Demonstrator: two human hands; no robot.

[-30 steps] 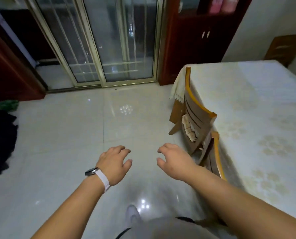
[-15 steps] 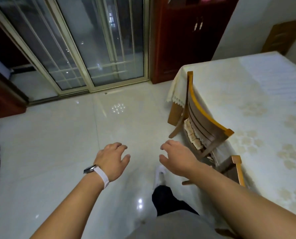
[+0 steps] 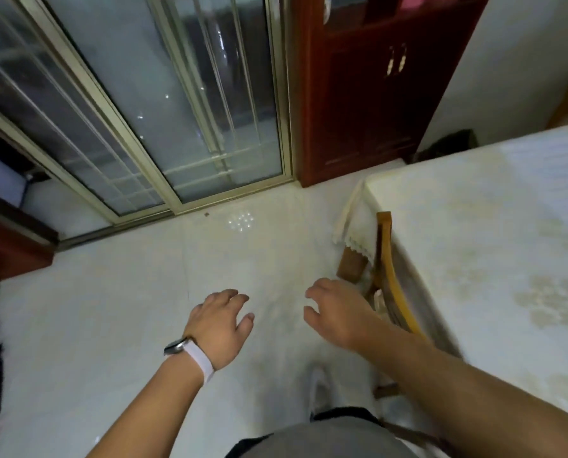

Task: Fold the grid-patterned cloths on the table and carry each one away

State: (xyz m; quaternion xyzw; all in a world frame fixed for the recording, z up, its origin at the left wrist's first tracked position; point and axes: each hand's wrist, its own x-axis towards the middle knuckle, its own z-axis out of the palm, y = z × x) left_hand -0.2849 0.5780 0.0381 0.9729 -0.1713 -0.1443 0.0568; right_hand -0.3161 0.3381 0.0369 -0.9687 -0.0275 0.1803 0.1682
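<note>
Both hands hang out in front of the person, palms down above the floor, and neither one touches anything. The left hand (image 3: 221,320) has its fingers spread and loosely bent. The right hand (image 3: 337,314) is just as slack and empty, a little apart from the left.

Under them runs a glossy white tiled floor (image 3: 111,309) that catches a cluster of light spots near the doorway. Tall sliding glass doors (image 3: 177,94) in pale metal frames fill the far side. To the right stands the table (image 3: 408,206), covered by a cream tablecloth (image 3: 474,292) with faint flower prints and a lace edge drooping at the near corner. A dark red wooden cabinet (image 3: 358,110) stands against the wall between the doors and the table.

At the table's far right end lies a paler, lined cloth (image 3: 550,153), flat on the top and well apart from both hands. The blur keeps me from reading its pattern clearly.

A wooden chair (image 3: 388,269) is pushed in against the table's left side, its curved back rail just beside the right wrist. A white shoe (image 3: 319,388) shows on the tiles below the hands. On the left wrist sits a watch (image 3: 177,346) with a white band.
</note>
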